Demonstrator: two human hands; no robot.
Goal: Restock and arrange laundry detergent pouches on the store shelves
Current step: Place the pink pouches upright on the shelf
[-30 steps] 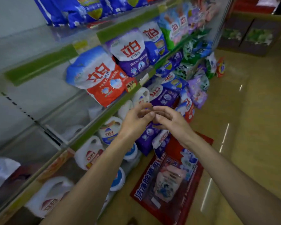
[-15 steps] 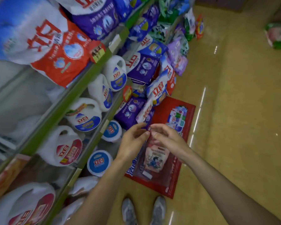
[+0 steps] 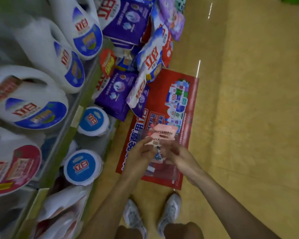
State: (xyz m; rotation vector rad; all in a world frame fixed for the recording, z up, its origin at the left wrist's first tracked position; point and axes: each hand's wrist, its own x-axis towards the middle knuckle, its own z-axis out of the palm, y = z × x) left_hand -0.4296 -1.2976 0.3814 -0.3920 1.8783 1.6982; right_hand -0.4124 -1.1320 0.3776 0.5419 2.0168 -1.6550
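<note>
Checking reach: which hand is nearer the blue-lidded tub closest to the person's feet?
Left. The left hand is just aisle-side of the tub; the right hand is farther out, over the red floor mat. Both pinch pink pouches.

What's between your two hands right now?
In the head view, blurred pink packets sit between the left hand and the right hand. Both hands hold them above the red floor poster.

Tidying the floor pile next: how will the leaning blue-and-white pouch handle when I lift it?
Probably floppy: the blue-and-white pouch bends and creases over the purple pouches. Its glossy film may be slippery. It bulges, so likely weighty.
</note>
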